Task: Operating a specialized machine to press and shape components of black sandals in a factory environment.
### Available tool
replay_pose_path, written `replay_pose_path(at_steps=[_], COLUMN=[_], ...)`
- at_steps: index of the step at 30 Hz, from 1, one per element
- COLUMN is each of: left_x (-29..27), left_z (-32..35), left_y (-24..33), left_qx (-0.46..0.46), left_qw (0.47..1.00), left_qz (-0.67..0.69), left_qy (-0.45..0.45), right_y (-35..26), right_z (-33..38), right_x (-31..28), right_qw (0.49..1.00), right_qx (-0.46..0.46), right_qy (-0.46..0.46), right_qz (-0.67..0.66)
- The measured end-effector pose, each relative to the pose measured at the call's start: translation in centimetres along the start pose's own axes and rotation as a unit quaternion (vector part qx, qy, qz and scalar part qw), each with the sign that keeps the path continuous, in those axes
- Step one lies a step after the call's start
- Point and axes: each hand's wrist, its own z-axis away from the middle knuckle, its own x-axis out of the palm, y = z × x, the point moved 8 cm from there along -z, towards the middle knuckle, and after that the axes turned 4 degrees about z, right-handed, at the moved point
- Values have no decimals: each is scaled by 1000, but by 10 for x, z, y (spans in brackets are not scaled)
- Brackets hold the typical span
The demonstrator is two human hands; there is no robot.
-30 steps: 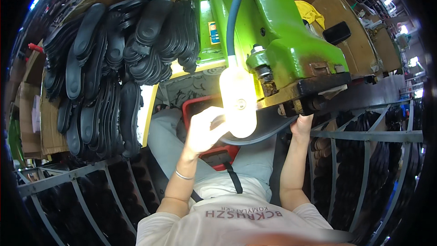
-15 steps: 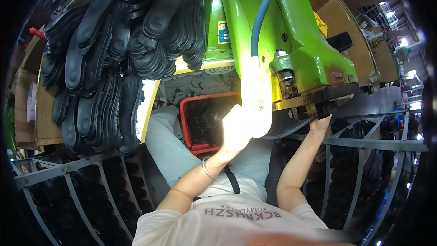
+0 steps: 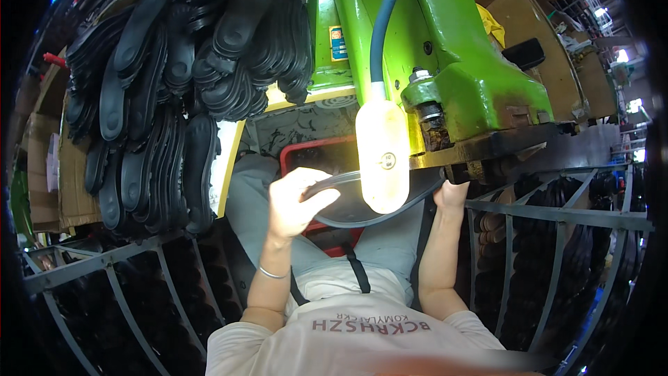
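A long dark shoe sole (image 3: 344,200) with a raised rim spans the space between my hands, over my lap. My left hand (image 3: 292,203) is closed round its left end, thumb on the near side. At the other end, my right hand (image 3: 451,195) grips the sole close under the machine head, and its fingertips are partly hidden there. A bright lamp (image 3: 384,160) covers the middle of the sole. Just above my right hand is the dark metal working end (image 3: 480,160) of a green machine (image 3: 452,83).
Stacks of black soles (image 3: 139,132) fill the left side on a yellow-edged table (image 3: 226,167). A red bin (image 3: 292,152) sits beneath the sole. Metal racks (image 3: 97,260) with more soles flank me, and cardboard (image 3: 511,7) stands behind the machine.
My left hand has moved left, out from behind the lamp, and the sole now shows between both hands. The right hand has shifted slightly left and down.
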Motion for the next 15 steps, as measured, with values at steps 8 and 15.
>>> replay_pose_path(at_steps=[8, 15], left_x=[-66, -75], left_z=[11, 81], left_y=[-16, -66], left_qx=[-58, -157], left_qw=[994, 985], left_qz=[73, 78], left_qy=[60, 10], right_y=[-17, -9], right_z=[45, 47], right_x=[83, 114], right_qw=[994, 988], right_qx=[-45, 0], right_qy=[-3, -55], right_qz=[98, 142])
